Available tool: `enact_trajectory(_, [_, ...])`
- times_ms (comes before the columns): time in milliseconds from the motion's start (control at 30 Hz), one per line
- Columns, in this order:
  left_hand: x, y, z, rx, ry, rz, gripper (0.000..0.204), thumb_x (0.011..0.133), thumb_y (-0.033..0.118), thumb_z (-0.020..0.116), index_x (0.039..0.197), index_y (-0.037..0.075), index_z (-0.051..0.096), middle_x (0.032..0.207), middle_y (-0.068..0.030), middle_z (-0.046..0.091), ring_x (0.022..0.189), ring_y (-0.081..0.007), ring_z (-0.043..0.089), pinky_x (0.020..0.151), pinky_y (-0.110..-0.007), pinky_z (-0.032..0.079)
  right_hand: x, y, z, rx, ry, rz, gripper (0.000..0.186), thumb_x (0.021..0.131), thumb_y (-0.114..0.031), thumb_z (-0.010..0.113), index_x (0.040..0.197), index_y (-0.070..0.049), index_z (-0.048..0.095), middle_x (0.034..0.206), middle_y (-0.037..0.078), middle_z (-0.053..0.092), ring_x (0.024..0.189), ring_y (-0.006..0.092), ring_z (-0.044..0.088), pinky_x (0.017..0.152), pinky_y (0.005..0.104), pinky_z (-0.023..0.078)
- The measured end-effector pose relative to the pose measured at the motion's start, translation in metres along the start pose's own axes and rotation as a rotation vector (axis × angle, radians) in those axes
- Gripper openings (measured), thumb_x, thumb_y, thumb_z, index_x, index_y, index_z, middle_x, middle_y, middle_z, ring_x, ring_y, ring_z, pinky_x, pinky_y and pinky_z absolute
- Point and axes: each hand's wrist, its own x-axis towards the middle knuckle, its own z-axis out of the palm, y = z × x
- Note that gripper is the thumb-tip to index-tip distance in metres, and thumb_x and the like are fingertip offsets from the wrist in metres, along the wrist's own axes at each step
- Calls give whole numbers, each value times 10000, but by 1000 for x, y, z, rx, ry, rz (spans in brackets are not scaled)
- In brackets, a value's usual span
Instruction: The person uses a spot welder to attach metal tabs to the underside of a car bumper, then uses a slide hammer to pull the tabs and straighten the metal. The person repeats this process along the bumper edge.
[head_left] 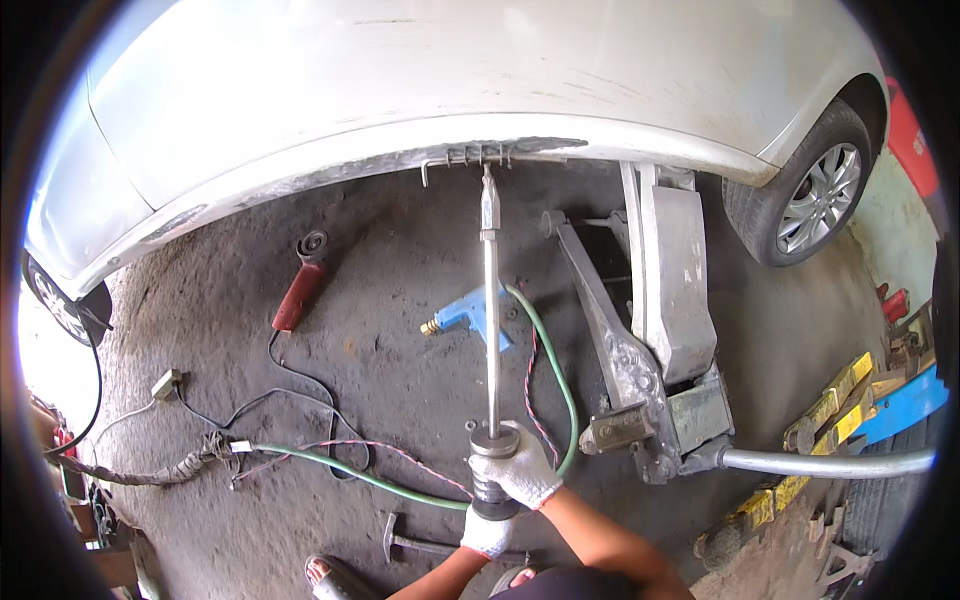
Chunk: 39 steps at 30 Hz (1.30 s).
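Note:
A long slide hammer (491,340) runs from my hands to the car's lower side. Its far end is hooked on a metal rod (435,164), which passes along several small pins on the scraped sill (350,160) of the silver car. My right hand (525,468), in a white glove, is closed around the sliding weight (494,440). Just below it, my gloved left hand (487,533) grips the slide hammer's near end; its fingers are partly hidden. Under the shaft lies a blue spot-welding gun (468,312) with a brass-coloured tip and a green cable.
A floor jack (680,270) stands beneath the car at right, its long handle (830,463) reaching rightward. On the floor are a red angle grinder (300,295), cables (350,485) and a hammer (392,537) near my feet. Yellow-marked bars (840,400) lie at right.

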Motion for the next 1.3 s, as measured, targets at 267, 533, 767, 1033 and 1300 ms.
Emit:
enact_trajectory(267, [4, 0, 3, 122, 33, 124, 208, 917, 221, 567, 1060, 144, 696, 1007, -123, 703, 900, -345, 672, 784, -458, 532, -2, -4, -4, -72, 15, -36, 482, 707, -233, 874, 1067, -30, 625, 917, 60, 700, 839, 132, 664, 784, 313, 546])
enact_trajectory(533, [-10, 1, -6, 176, -143, -3, 268, 907, 204, 591, 1143, 109, 674, 1122, -143, 685, 1041, -350, 639, 915, -441, 500, -8, -14, 2, -143, 75, -31, 486, 690, -286, 883, 1012, -19, 635, 876, 80, 710, 817, 152, 683, 776, 316, 552])
enact_trajectory(767, [-18, 24, -19, 109, -36, 22, 167, 916, 225, 605, 924, 83, 693, 817, -91, 697, 750, -301, 666, 696, -434, 510, -14, -29, 10, -64, 39, 86, 452, 711, -252, 876, 999, -8, 627, 849, 72, 707, 773, 128, 670, 733, 298, 553])
enact_trajectory(1033, [-25, 19, -24, 27, -9, 73, 187, 931, 253, 598, 852, 100, 670, 698, -79, 649, 616, -280, 630, 584, -418, 488, -22, -32, 17, -165, 86, -3, 459, 712, -241, 881, 1007, -2, 623, 838, 64, 707, 760, 117, 676, 705, 296, 558])
enact_trajectory(1300, [-34, 7, -31, 139, -74, 73, 140, 880, 245, 587, 884, 134, 674, 778, -126, 667, 709, -362, 646, 649, -471, 514, -26, -41, 27, -5, 18, 58, 389, 752, -164, 858, 1004, -7, 606, 831, 52, 697, 717, 107, 659, 659, 276, 555])
